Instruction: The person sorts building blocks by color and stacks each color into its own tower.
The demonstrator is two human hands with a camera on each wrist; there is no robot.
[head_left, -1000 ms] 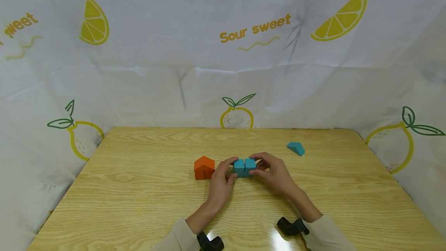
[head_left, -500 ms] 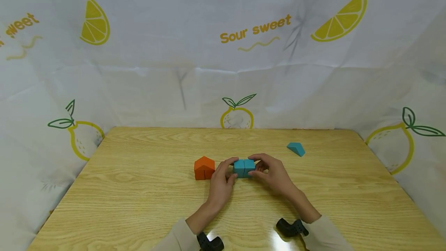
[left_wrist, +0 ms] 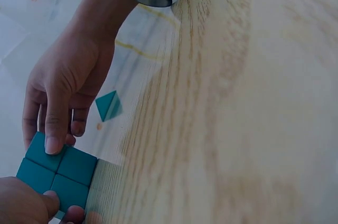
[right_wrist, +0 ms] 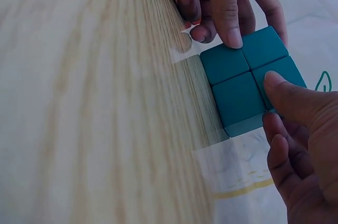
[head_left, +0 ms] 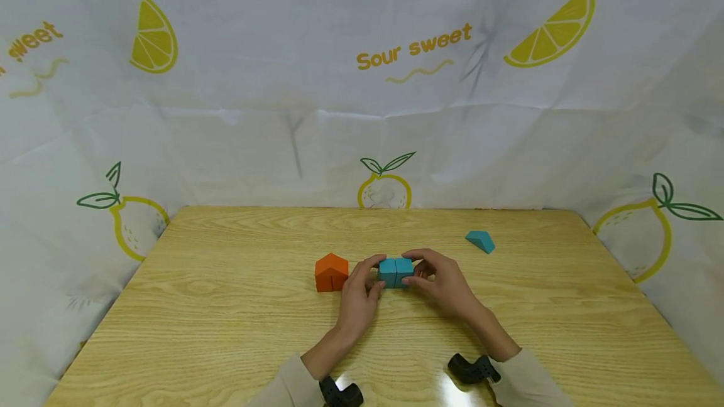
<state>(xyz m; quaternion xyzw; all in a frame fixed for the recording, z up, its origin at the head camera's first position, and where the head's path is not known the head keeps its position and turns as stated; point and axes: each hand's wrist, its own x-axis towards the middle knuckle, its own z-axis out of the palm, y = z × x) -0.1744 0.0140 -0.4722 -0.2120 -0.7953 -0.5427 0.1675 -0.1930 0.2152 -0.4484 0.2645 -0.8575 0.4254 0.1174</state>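
Observation:
Several blue cube blocks [head_left: 390, 276] stand together mid-table, two wide and two high, their faces flush in the right wrist view. My left hand [head_left: 359, 303] pinches the left side of the blue cube blocks, thumb on the near face and fingers behind. From the right, my right hand [head_left: 445, 280] pinches them the same way; its thumb lies on one front face [right_wrist: 282, 76]. Just left of my left hand sits an orange house-shaped stack of blocks [head_left: 331, 274] with a peaked top. The fingertips behind the blue blocks are partly hidden.
A blue triangular block [head_left: 481, 241] lies farther back on the right of the wooden table [head_left: 226, 319]. Behind the table's far edge hangs a white cloth [head_left: 254, 80] printed with lemons. Black wrist mounts [head_left: 474, 369] sit on both forearms.
The upper right blue block, earlier askew with a gap beside it, has moved left and now lines up with the others. My right hand has shifted slightly left; the left hand stays put.

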